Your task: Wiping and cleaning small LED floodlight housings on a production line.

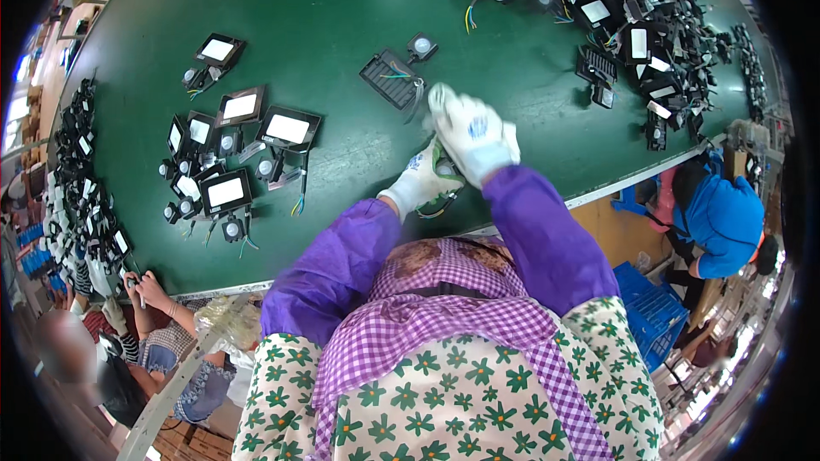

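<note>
My left hand (417, 177), in a white work glove, is closed around a dark lamp part with a pale round sensor dome (445, 168). Most of that part is hidden by the gloves, and a loop of thin wires (437, 207) hangs below it. Just above and to the right, my right hand (472, 130), also gloved, has its fingers curled together. Some blur surrounds its fingertips, and what they grip is hidden. Beyond the hands a black floodlight (389, 77) lies face down, its ribbed back up, with a motion sensor (420, 46) attached and a grey cable beside it.
Several black floodlights with white panels (225, 193) lie on the green table (325, 26) at left. A large heap of similar lamps (658, 51) covers the far right; another row (85, 171) lines the left edge. People sit at both sides; blue crates (645, 312) stand at right.
</note>
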